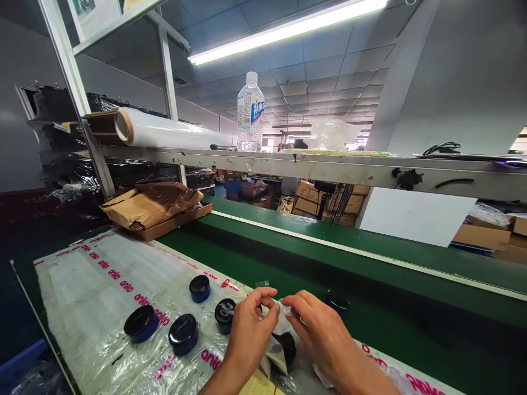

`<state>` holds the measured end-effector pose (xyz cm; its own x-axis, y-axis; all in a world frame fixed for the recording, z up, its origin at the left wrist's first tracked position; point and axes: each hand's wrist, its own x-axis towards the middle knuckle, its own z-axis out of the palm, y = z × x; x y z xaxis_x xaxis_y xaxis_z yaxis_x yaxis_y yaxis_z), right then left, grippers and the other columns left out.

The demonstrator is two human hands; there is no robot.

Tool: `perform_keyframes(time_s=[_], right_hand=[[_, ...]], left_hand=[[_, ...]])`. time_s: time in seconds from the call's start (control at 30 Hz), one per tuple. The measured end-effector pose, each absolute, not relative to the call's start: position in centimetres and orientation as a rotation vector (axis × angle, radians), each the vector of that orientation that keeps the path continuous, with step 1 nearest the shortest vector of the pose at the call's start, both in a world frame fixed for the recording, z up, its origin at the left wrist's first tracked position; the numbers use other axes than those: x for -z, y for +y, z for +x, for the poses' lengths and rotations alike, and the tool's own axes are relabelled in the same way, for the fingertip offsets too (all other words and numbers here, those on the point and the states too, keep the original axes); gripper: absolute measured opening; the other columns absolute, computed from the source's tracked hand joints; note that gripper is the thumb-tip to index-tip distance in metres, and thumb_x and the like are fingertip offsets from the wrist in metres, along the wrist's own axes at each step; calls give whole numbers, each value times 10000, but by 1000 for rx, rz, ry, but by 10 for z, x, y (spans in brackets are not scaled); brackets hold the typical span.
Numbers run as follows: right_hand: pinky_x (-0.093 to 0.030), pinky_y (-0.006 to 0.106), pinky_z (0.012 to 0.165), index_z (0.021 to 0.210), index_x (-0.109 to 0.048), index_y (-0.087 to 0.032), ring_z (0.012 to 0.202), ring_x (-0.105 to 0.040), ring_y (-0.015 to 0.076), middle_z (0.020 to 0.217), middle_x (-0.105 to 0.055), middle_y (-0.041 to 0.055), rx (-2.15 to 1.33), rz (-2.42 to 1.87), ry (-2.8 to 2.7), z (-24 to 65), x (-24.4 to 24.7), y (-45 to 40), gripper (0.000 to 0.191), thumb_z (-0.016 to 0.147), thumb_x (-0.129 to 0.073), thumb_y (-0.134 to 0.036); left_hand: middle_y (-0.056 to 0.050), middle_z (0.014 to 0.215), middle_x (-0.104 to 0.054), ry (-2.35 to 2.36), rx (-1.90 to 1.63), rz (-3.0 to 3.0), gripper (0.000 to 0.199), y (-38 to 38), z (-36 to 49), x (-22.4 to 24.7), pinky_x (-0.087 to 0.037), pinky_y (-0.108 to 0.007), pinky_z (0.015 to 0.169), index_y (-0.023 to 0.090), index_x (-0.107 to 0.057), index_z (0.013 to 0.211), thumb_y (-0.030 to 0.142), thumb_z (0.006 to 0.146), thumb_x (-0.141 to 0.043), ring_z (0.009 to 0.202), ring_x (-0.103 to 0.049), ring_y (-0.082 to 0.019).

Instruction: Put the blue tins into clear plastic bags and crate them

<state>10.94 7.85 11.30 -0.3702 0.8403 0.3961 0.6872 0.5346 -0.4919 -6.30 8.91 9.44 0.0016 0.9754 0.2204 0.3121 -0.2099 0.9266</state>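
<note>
Toward the near edge of the desk (94,307), close to the green belt (247,263), pinching clear plastic (281,308) between thumb and fingertips of the left hand (251,329). Pinching the same plastic with the bent fingers of the right hand (321,323), holding both sets of fingertips close together. Seeing a dark rounded piece (289,346) just below the fingers, between the wrists, lying among pale wrapping; not making out its full shape.

Left of the left hand, counting four black-topped containers on the pink-lettered film: finding the leftmost container (142,323) toward the desk's left side, the nearest container (183,334) to its right, the farthest container (200,288) closer to the belt edge, and the rightmost container (225,315) just beside the left hand, wearing a clear crinkled scrap on top. Spotting another dark round object (337,302) on the belt, beyond the right hand, partly lost in shadow.

At the near edge, noting yellow paper (263,384) under the left wrist. At the far end, recording crumpled brown paper (152,203) resting in a shallow cardboard tray (177,220). Above, on the shelf (288,163), logging an upright bottle (251,118) and a plastic roll (168,130) lying lengthwise.
</note>
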Motion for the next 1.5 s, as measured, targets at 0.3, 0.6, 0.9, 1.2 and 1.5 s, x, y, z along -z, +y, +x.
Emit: perform_keyframes(time_s=[0.3, 0.6, 0.9, 1.2, 1.5], right_hand=[[-513, 411, 831, 1364, -551, -327, 947, -636, 241, 1064, -681, 41, -404, -1167, -2196, 104, -123, 74, 584, 883, -439, -15], [-520, 447, 873, 1304, -602, -182, 944, -660, 253, 1210, -686, 119, -708, -1288, -1707, 112, -109, 80, 498, 814, -511, -193], [-556, 344, 654, 1031, -691, -170, 733, -680, 206, 986, -752, 100, -1005, -1260, -1291, 110, -114, 88, 364, 736, -612, -368], [-575, 364, 756, 1040, -646, -186, 852, -710, 241, 988, -742, 95, -817, -1276, -1326, 102, -110, 91, 329, 784, -586, -384], [-531, 361, 851, 1212, -605, -233, 954, -647, 212, 1198, -655, 84, -422, -1133, -1789, 103, -115, 86, 323, 910, -490, -235]], left_hand=[[35, 793, -691, 1375, -1201, 1671, 265, 92, -59, -102, -332, -251, 543, 229, -721, 981, 182, 762, -579, 513, -443, -114], [30, 783, -636, 1404, -1279, 1647, 317, 79, -57, -104, -388, -257, 604, 213, -678, 1060, 191, 767, -561, 598, -498, -141], [-1, 809, -671, 1358, -1526, 1473, 229, 62, -60, -88, -408, -232, 535, 209, -707, 999, 292, 795, -641, 546, -496, -119], [35, 822, -630, 1306, -1434, 1391, 447, 54, -61, -93, -349, -223, 529, 212, -688, 1038, 230, 605, -794, 507, -370, -70], [-21, 924, -676, 1271, -1344, 1409, 527, 81, -72, -113, -354, -215, 520, 158, -595, 1124, 396, 691, -779, 494, -396, -55]])
